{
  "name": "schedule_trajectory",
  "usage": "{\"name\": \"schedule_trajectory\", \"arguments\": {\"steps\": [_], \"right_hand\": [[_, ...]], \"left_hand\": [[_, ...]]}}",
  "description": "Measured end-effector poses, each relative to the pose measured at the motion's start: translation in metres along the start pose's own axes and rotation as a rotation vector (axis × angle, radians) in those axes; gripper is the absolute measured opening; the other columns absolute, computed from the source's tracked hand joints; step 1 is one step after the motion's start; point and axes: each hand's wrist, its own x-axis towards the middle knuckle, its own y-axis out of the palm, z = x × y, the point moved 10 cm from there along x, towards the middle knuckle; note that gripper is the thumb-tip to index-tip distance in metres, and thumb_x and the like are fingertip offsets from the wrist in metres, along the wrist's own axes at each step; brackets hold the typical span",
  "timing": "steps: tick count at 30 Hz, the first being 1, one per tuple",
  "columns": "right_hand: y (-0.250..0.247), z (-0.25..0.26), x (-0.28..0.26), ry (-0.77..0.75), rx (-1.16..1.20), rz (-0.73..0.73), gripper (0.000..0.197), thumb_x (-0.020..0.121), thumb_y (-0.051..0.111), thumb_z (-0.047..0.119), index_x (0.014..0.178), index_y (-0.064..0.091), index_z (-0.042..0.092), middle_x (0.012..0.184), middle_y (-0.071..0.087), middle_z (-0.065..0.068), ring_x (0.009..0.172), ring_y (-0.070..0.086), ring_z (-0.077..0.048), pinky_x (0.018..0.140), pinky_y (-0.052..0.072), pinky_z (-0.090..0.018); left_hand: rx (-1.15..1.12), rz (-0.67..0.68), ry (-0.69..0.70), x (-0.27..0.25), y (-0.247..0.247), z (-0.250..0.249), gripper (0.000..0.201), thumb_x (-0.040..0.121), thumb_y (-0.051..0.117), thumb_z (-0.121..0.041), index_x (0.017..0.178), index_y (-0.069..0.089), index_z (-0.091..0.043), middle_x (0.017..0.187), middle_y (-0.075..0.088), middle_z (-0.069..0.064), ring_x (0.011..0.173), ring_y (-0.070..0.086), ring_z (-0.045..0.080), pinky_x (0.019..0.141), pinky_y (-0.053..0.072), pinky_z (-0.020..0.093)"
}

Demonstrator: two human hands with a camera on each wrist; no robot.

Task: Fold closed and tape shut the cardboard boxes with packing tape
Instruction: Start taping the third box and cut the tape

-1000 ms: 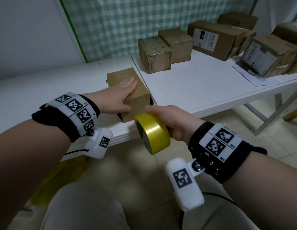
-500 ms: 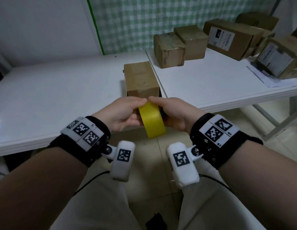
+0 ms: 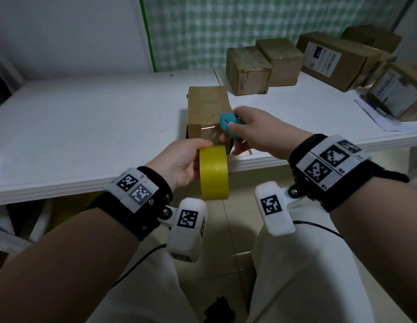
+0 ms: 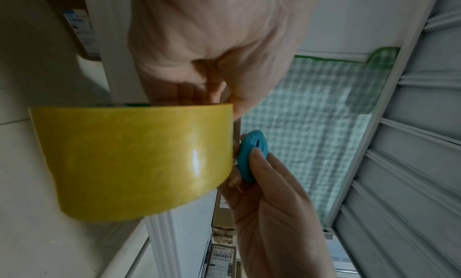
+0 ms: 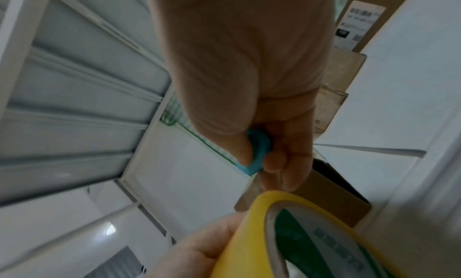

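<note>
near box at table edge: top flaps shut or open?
Shut. In the head view the near box shows a flat, closed top, and glossy tape runs over its front edge. Whether the seam is fully taped cannot be told.

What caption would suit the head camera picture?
Left hand holds yellow tape roll; right hand pinches blue cutter beside cardboard box.

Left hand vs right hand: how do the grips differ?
The left hand grips the yellow packing tape roll below the table edge; the right hand pinches a small teal oval cutter higher, against the near cardboard box. Left wraps a large roll; right holds a thumb-sized tool. Both are closed on something.
</note>
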Motion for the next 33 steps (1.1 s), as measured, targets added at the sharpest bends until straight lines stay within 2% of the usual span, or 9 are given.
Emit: {"name": "schedule_trajectory", "arguments": {"steps": [3,7,9,18,22,26,28,30,33], "right_hand": [[0.003,0.016,0.007,-0.113,-0.442,-0.033,0.022,0.099,0.045,0.021,0.110,0.054,0.004,0.096,0.065,-0.010,0.066,0.063,-0.021,0.048,0.047,-0.020],[0.015,0.037,0.009,-0.264,-0.836,-0.065,0.026,0.097,0.047,0.027,0.107,0.057,0.006,0.097,0.057,-0.011,0.083,0.045,-0.021,0.065,0.030,-0.028],[0.021,0.041,0.011,-0.283,-0.909,-0.034,0.025,0.097,0.046,0.026,0.108,0.057,0.006,0.102,0.058,-0.014,0.084,0.041,-0.019,0.069,0.029,-0.028],[0.039,0.039,0.016,-0.296,-1.167,0.063,0.027,0.100,0.040,0.026,0.121,0.052,0.013,0.113,0.057,-0.011,0.095,0.054,-0.027,0.070,0.037,-0.032],[0.036,0.040,0.015,-0.290,-1.232,0.082,0.026,0.100,0.040,0.024,0.122,0.050,0.015,0.114,0.056,-0.010,0.091,0.052,-0.025,0.069,0.037,-0.032],[0.020,0.025,0.013,-0.184,-1.316,0.112,0.024,0.100,0.038,0.020,0.118,0.053,0.013,0.107,0.054,-0.009,0.082,0.043,-0.021,0.068,0.035,-0.030],[0.012,0.014,0.012,-0.125,-1.306,0.119,0.024,0.099,0.041,0.022,0.114,0.055,0.012,0.098,0.052,-0.007,0.083,0.048,-0.021,0.068,0.038,-0.030],[0.006,0.008,0.012,-0.100,-1.166,0.132,0.023,0.096,0.045,0.026,0.107,0.059,0.011,0.092,0.059,-0.005,0.084,0.058,-0.023,0.067,0.045,-0.031],[0.002,0.004,0.010,-0.036,-0.718,0.141,0.011,0.091,0.057,0.020,0.097,0.059,0.011,0.086,0.070,-0.005,0.069,0.068,-0.019,0.059,0.055,-0.026]], "left_hand": [[0.002,-0.010,0.000,-0.002,-0.001,0.002,0.024,0.091,0.059,-0.015,0.113,0.061,-0.007,0.077,0.066,0.008,0.062,0.064,0.018,0.060,0.055,0.031],[-0.005,-0.024,0.016,-0.004,-0.002,0.002,0.021,0.093,0.056,-0.016,0.112,0.060,-0.008,0.082,0.065,0.009,0.071,0.063,0.020,0.073,0.054,0.037],[-0.008,-0.029,0.032,-0.004,-0.002,0.001,0.023,0.093,0.056,-0.016,0.115,0.060,-0.008,0.088,0.065,0.011,0.076,0.063,0.023,0.080,0.053,0.040],[-0.006,-0.033,0.047,-0.005,-0.007,-0.002,0.004,0.092,0.057,-0.013,0.092,0.061,-0.013,0.063,0.066,0.006,0.054,0.064,0.017,0.054,0.056,0.029],[0.010,-0.036,0.060,-0.005,-0.008,-0.007,0.003,0.091,0.059,-0.013,0.093,0.061,-0.012,0.071,0.065,0.008,0.060,0.063,0.018,0.058,0.056,0.030],[0.039,-0.063,0.054,-0.004,-0.015,-0.009,0.005,0.086,0.064,-0.009,0.082,0.062,-0.011,0.057,0.062,0.005,0.046,0.061,0.014,0.048,0.054,0.025],[0.076,-0.068,0.045,-0.002,-0.017,-0.008,0.005,0.086,0.065,-0.011,0.081,0.063,-0.011,0.059,0.062,0.005,0.047,0.060,0.013,0.048,0.053,0.023],[0.108,-0.058,0.034,-0.002,-0.018,-0.007,0.002,0.086,0.065,-0.014,0.086,0.064,-0.012,0.066,0.064,0.005,0.054,0.062,0.014,0.053,0.054,0.024],[0.147,-0.025,0.012,-0.003,-0.018,-0.005,0.006,0.087,0.064,-0.014,0.092,0.063,-0.012,0.074,0.065,0.007,0.062,0.064,0.016,0.057,0.055,0.026]]}}
